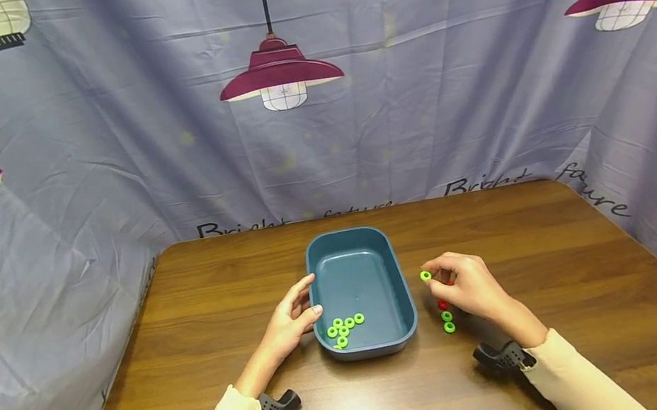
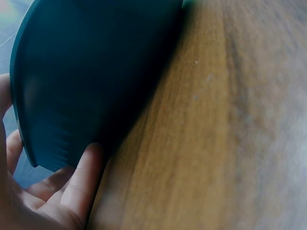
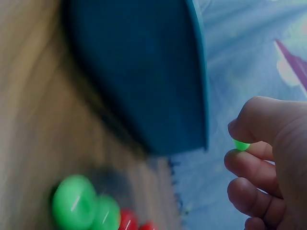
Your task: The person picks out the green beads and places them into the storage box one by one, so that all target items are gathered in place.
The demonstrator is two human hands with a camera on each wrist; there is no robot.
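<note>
My left hand holds the left side of a blue tray, with fingers on its outer wall and others at the rim. To the right of the tray, my right hand pinches a small green ring between thumb and fingertips, above the table. In the right wrist view only a sliver of that green ring shows. Several green rings lie in the tray's near left corner. Below the right hand, two green rings and red rings form a line, partly hidden by the hand.
The wooden table carries the tray near its middle. Behind it hangs a grey-blue curtain printed with lamps. Black wrist mounts sit on both forearms, close above the table.
</note>
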